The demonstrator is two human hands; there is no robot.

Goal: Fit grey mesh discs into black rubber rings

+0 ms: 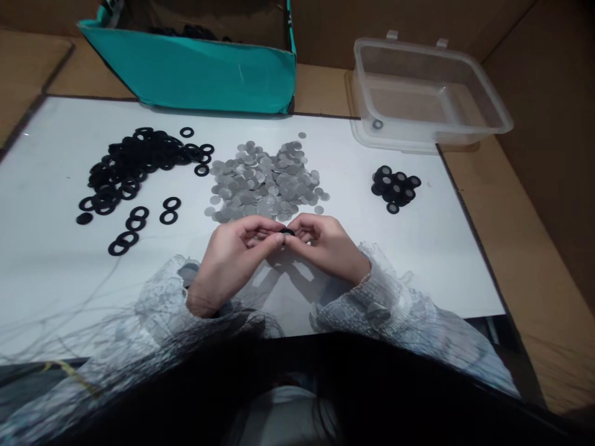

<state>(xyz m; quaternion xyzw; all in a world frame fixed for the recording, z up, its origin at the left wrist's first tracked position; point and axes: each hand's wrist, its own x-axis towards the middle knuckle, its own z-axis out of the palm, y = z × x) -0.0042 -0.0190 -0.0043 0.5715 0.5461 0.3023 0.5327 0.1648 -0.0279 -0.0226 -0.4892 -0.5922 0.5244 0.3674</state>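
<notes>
My left hand [237, 251] and my right hand [325, 246] meet at the near edge of the grey discs, both pinching one small black ring [287, 231] between thumbs and fingers. Whether a disc sits inside that ring is hard to tell. Just beyond my hands lies a wide heap of small grey discs [267, 179]. A big pile of black rings [134, 161] spreads to the left, with several loose rings [168, 217] nearer to me. On the right is a small cluster of black rings with grey centres [395, 186].
A teal box [209, 74] holding dark pieces stands at the back left. At the back right is a clear plastic container [432, 127], with one ring [377, 124] seen at its near left corner. Cardboard walls [548, 124] border the white board [446, 260].
</notes>
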